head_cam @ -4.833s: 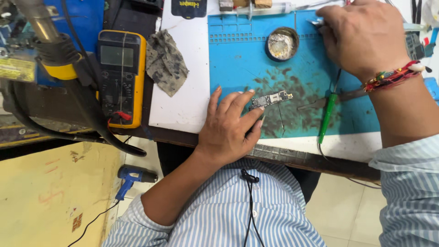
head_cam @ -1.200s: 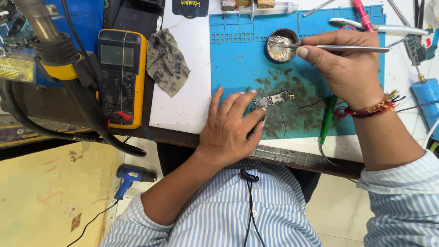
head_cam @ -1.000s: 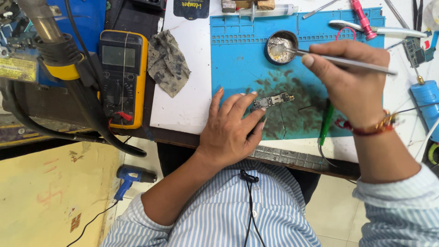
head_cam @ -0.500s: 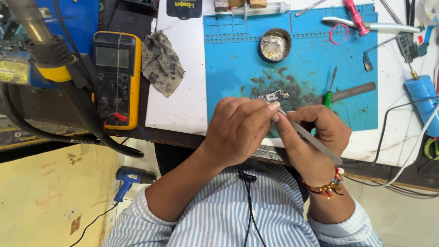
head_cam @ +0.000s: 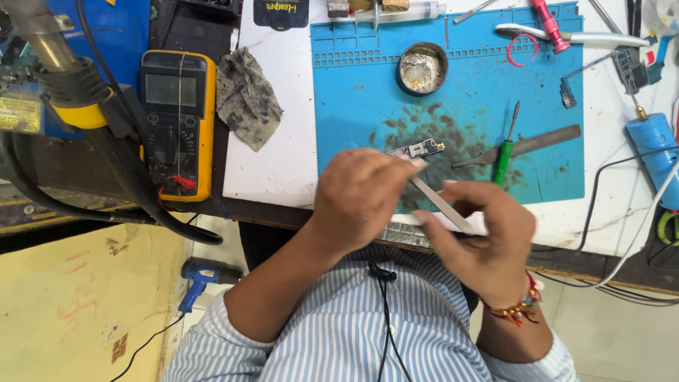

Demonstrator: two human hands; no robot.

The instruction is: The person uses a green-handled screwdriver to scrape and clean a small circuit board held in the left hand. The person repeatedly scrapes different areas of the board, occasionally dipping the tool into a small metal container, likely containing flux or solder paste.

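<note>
While the left hand (head_cam: 364,194) presses down on a small circuit board (head_cam: 419,149), its fingers curled over most of it, the right hand (head_cam: 484,237) pinches metal tweezers (head_cam: 440,205) aimed at it. Only the board's dark, narrow end with silvery parts shows, lying on the stained blue mat (head_cam: 460,92).

— The left hand (head_cam: 364,201) covers most of the small circuit board (head_cam: 419,149); only its end shows.

— And the tweezers (head_cam: 442,206)?

— Blurred; their tip is hidden behind the fingers. The right hand (head_cam: 484,240) is blurred too.
</note>
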